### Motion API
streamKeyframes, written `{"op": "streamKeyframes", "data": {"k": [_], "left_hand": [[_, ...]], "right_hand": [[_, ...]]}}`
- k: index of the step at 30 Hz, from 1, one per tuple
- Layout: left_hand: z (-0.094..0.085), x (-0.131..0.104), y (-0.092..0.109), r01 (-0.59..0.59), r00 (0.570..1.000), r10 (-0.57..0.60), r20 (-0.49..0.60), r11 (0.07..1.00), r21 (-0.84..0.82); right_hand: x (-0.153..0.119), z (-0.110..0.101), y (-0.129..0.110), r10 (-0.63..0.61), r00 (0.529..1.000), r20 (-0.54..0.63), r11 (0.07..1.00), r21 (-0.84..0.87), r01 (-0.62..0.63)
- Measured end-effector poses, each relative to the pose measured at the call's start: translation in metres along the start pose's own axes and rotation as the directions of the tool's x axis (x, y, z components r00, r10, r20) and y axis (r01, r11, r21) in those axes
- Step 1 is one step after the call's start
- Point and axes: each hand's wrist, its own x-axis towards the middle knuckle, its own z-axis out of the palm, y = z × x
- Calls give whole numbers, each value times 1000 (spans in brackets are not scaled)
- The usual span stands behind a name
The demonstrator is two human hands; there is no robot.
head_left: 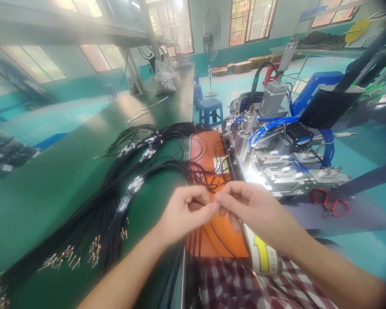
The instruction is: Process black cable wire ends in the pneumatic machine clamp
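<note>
Above an orange board, my left hand is closed on a thin black cable, whose copper-coloured end shows by the fingers. My right hand meets it fingertip to fingertip in a pinch; whatever it grips is hidden. A black cable hangs below the hands toward the checkered cloth. Left of them, bundles of black cables with bare wire ends lie on the green table. More loose black cables cross the board behind my hands.
A metal machine with blue tubes stands at the right, red-handled pliers near its front. A plastic bag of small parts sits at the table's far end. Beyond are a blue stool and a standing fan.
</note>
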Motion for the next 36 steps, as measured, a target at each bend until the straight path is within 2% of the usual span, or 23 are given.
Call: {"op": "streamKeyframes", "data": {"k": [4, 6, 7, 9, 10, 11, 12, 13, 15, 17, 19, 21, 28, 32, 34, 36], "left_hand": [[-6, -1, -2, 27, 995, -29, 98, 999, 21], [-7, -1, -4, 39, 983, -51, 174, 997, 71], [-7, -1, -6, 39, 975, -57, 213, 996, 86], [-6, 0, -9, 22, 963, -42, 268, 997, 75], [-5, 0, -10, 6, 961, -21, 275, 998, 58], [-4, 1, -11, -7, 961, -4, 275, 999, 38], [-3, 2, -11, -10, 962, 4, 273, 1000, 20], [-2, 2, -10, -2, 964, 0, 266, 1000, 6], [-1, 3, -8, 26, 969, -21, 246, 1000, -18], [-1, 4, -5, 30, 975, -19, 220, 999, -45], [-2, 5, -2, 5, 979, 10, 205, 997, -75], [-3, 5, -1, 0, 978, 19, 209, 996, -92], [-4, 4, 0, 50, 985, -17, 174, 982, -185], [-3, 2, -3, 53, 990, -29, 135, 984, -171], [-4, 2, -5, 40, 995, -26, 99, 988, -150], [-7, 4, -6, -2, 1000, 5, 16, 986, -167]], "right_hand": [[-1, -14, 2, -104, 995, 11, 971, -218, 104], [0, -20, -1, -231, 972, 52, 904, -358, 234], [2, -22, -4, -322, 944, 77, 851, -414, 324], [6, -20, -11, -491, 852, 180, 707, -489, 511], [9, -18, -14, -529, 809, 258, 637, -509, 579], [13, -15, -17, -532, 784, 319, 591, -523, 614], [16, -12, -20, -505, 788, 351, 587, -530, 612], [20, -10, -21, -461, 819, 343, 628, -526, 573], [27, -9, -23, -338, 908, 248, 794, -443, 416], [33, -12, -24, -194, 965, 174, 934, -269, 236], [36, -15, -25, -88, 984, 154, 985, -135, 109], [38, -17, -26, -40, 988, 149, 995, -86, 54], [35, -15, -25, -37, 986, 162, 997, -58, 47], [32, -18, -24, -110, 976, 189, 991, -49, 121], [24, -21, -19, -164, 978, 127, 984, -52, 172], [11, -23, -5, -223, 975, 4, 963, -154, 221]]}}
